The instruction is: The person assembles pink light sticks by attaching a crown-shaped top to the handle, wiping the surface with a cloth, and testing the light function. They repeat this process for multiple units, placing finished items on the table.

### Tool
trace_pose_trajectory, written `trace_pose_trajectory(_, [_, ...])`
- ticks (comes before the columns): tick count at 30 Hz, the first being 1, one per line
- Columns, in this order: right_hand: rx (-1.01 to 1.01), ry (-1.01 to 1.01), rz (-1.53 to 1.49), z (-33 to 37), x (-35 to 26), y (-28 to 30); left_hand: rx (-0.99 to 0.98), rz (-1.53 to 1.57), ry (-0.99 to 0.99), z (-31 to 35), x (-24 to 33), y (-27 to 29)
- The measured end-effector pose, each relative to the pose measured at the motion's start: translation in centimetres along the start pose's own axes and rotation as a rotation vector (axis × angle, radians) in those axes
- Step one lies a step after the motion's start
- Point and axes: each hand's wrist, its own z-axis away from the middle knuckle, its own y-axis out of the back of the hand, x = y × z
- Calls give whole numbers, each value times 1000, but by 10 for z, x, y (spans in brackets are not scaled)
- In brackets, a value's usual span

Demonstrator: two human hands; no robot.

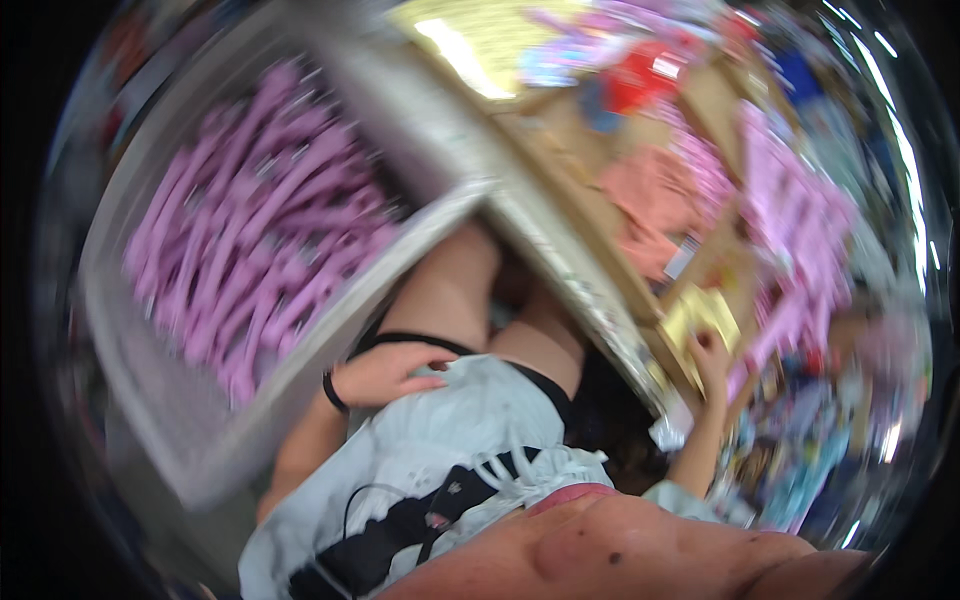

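Note:
My left hand [400, 372], with a black band at its wrist, lies on the light blue-grey shirt [450, 405] over my lap. Its fingers are loosely stretched and nothing shows in them. Over at the table's near right part, my right hand [708, 355] is curled against a pale yellow sheet [695, 315]. Blur hides what its fingertips pinch. To my left stands a grey crate [200, 470] full of several long, slim pink-purple pieces [265, 215] with shiny bits among them.
The cardboard-brown tabletop [560, 135] carries a salmon cloth piece [650, 205], a red item [640, 80], pink patterned packs [790, 220] and a large yellow sheet [470, 45]. A pale table edge [560, 260] runs beside my knees. More coloured goods [790, 460] crowd the right.

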Motion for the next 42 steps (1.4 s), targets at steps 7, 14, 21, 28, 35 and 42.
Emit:
trace_pose_trajectory(7, [-242, 2, -144, -3, 16, 13, 757, 821, 83, 108, -36, 118])
trace_pose_trajectory(14, [35, 191, 182, 19, 4, 26, 1095, -437, 919, 166, -228, 231])
trace_pose_trajectory(21, [312, 170, 213, 99, -39, 59, 625, -853, 1445, 198, -331, 248])
trace_pose_trajectory(28, [345, 205, 140, 82, -130, 39, 909, -877, 1161, 191, -275, 237])
trace_pose_trajectory(35, [275, 640, 6, -46, -194, -34, 1027, -468, 754, 195, -162, 224])
trace_pose_trajectory(42, [303, 563, -308, -109, -226, -45, 935, 263, 256, 163, 17, 133])
